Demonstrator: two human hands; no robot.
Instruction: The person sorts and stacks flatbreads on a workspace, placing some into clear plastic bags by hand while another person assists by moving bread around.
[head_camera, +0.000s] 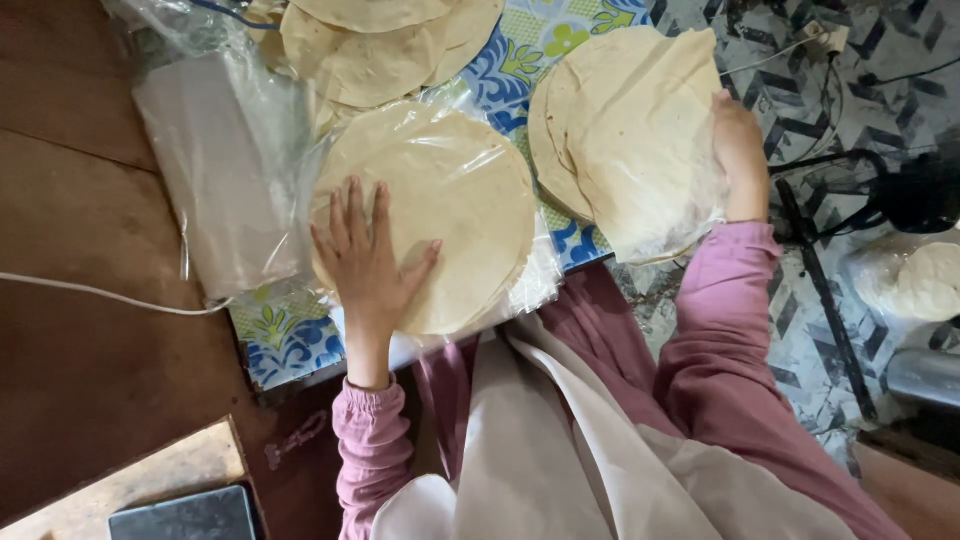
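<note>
The left hand (368, 258) lies flat, fingers spread wide, palm down on the near-left part of a stack of round flatbreads (440, 215) sealed in clear plastic film. It grips nothing; it only presses on the film. The stack reaches out from under the hand toward the right and away from the person, so most of the disc shows beyond the fingertips and thumb.

The right hand (738, 150) is closed on the far right edge of a second stack of flatbreads (630, 130), fingers curled over the rim where loose film bunches. This stack is tilted, its right side raised by the hand, and its left edge comes close to the wrapped stack without clearly touching it.

Both stacks rest on a tabletop (290, 340) covered by a cloth patterned in blue, green and white. Further away, more bare flatbreads (385, 45) overlap each other at the top edge of the view. To the left of the wrapped stack lies a heap of clear plastic bags (225, 165), and a white cable (100, 295) runs across the brown surface beside it.

On the patterned floor to the right sits a lump of pale dough in a bag (915, 280), near black cables (840, 190). Pink sleeves (730, 330) cover both arms.
</note>
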